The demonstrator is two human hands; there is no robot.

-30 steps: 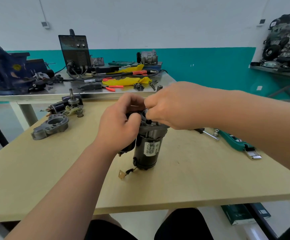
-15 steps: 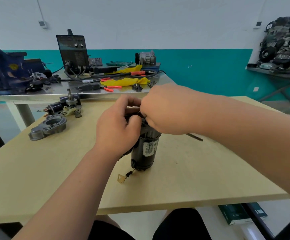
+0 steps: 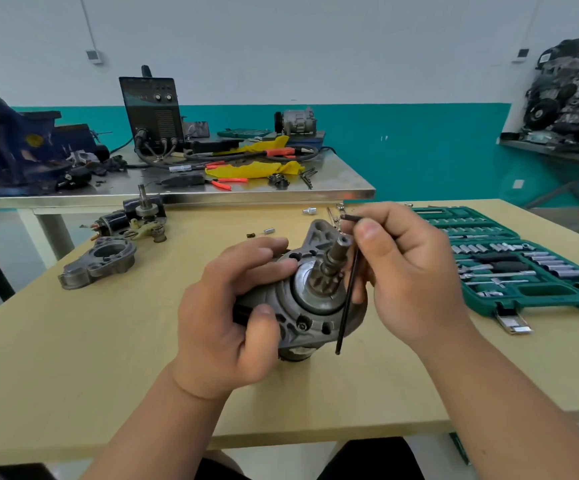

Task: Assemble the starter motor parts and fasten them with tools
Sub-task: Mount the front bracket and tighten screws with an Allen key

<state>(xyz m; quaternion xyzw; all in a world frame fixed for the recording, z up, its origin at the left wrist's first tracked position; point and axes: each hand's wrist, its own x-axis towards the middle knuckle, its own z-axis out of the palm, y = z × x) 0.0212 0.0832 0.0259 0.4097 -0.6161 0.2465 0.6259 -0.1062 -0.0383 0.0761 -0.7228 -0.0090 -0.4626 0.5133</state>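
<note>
Wooden table [image 3: 73, 358]: green socket set [image 3: 523, 296] open at right, grey housing [image 3: 97, 263] and motor parts [image 3: 135, 220] far left.

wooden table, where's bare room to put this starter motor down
The light wooden tabletop is bare front left, between its near edge and the grey cast metal housing, and front right, nearer than the open green socket set case. Crowded: the far-left cluster of loose motor parts and small screws behind the grey starter motor.
</note>
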